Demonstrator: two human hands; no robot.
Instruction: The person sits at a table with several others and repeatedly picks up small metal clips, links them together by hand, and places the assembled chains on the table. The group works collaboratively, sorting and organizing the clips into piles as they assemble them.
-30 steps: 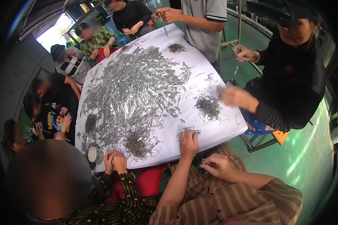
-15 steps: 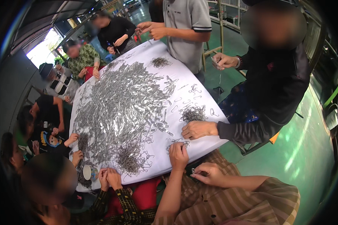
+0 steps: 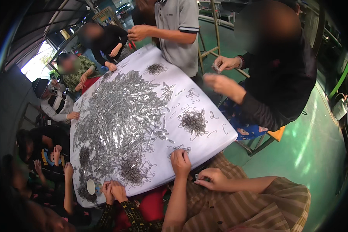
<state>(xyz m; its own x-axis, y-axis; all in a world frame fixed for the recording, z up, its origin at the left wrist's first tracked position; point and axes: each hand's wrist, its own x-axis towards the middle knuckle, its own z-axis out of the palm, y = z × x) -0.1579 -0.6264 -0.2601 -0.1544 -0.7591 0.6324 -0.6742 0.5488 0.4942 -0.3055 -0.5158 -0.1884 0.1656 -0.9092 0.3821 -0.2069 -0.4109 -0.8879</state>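
Near the close edge of the white-covered table, my left hand (image 3: pixel 180 163) is over a small cluster of bent wire hooks (image 3: pixel 175 154). Its fingers are drawn together among the wires, and whatever they grip is hidden. Lower and to the right, my right hand (image 3: pixel 212 179) is closed in front of my striped brown clothing. A small shiny metal clip (image 3: pixel 197 176) pokes out between its thumb and fingers. Beyond my left hand lies a bigger dark heap of wire hooks (image 3: pixel 193 122).
Silvery metal clips (image 3: pixel 120 104) form a broad mound across the white tabletop (image 3: pixel 210 96). A second hook heap (image 3: pixel 132 170) and a paper cup (image 3: pixel 92 187) stand to the left. Several people surround the table; a co-worker's hands (image 3: pixel 116 191) are close on my left.
The co-worker at right has lifted a hand off the hook heap and brought it toward their other hand. My own hands keep almost the same pose. The view has shifted slightly.
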